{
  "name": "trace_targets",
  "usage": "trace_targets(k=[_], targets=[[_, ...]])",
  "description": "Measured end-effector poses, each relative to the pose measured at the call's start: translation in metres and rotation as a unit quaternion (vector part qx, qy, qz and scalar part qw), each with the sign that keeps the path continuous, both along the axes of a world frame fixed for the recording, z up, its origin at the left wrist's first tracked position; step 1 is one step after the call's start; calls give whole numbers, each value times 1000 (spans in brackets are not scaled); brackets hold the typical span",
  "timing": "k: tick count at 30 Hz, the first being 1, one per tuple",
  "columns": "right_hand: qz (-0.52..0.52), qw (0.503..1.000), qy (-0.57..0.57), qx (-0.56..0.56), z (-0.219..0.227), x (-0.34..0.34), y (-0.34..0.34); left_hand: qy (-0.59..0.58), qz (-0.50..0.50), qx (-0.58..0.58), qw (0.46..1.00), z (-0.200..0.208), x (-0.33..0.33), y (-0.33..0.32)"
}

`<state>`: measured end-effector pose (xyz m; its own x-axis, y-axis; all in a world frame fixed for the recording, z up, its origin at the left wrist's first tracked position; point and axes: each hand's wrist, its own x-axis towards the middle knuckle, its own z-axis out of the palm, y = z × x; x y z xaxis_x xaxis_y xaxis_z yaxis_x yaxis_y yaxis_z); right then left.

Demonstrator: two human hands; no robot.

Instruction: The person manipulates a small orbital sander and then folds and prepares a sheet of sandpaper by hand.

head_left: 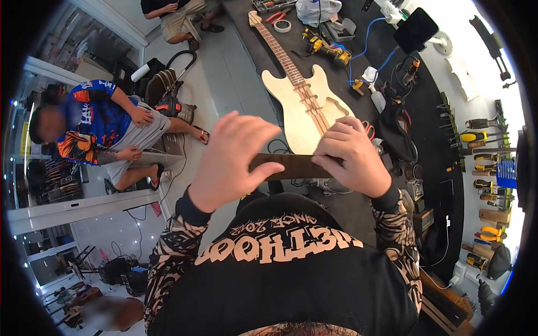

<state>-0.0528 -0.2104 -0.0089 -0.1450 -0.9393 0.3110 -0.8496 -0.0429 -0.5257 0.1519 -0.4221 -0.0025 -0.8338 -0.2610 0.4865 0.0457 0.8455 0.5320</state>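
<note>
A flat dark brown strip [297,167] spans the space between my hands, above the near end of the guitar. My right hand [354,157] pinches its right end, fingers curled over the top and thumb pressed against it. My left hand [232,157] is at the other end with fingers stretched and thumb apart. The strip's left end shows in the gap there and then disappears behind the palm. Beyond them a pale, unfinished electric guitar [280,103] lies on the dark workbench [241,28], its neck pointing away. Whether the strip is wood or sanding material I cannot tell.
A yellow cordless drill [330,53], tape roll [282,26] and red pliers [278,15] lie on the bench. A phone [416,31] stands on a mount at right, near wall-hung hand tools [487,185]. A seated person [103,120] is at left; another person sits farther back.
</note>
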Motion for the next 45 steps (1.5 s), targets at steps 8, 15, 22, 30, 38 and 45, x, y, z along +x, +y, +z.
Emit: trace_targets(k=[8, 15, 22, 30, 38, 45], targets=[[28, 994, -100, 28, -20, -8, -8, -95, -85, -2, 992, -23, -3, -2], [-160, 987, 9, 22, -71, -60, 8, -104, 101, 173, 974, -29, 40, -58], [31, 856, -515, 42, -96, 48, -35, 114, 34, 657, 744, -85, 46, -62], [71, 801, -593, -39, -98, 74, -63, 123, 19, 747, 653, -118, 28, -26], [5, 883, -469, -7, -77, 74, -74, 53, -135, 802, 579, -138, 36, 6], [-93, 881, -462, 35, -45, 37, -49, 63, -180, 843, 502, -154, 76, -14]])
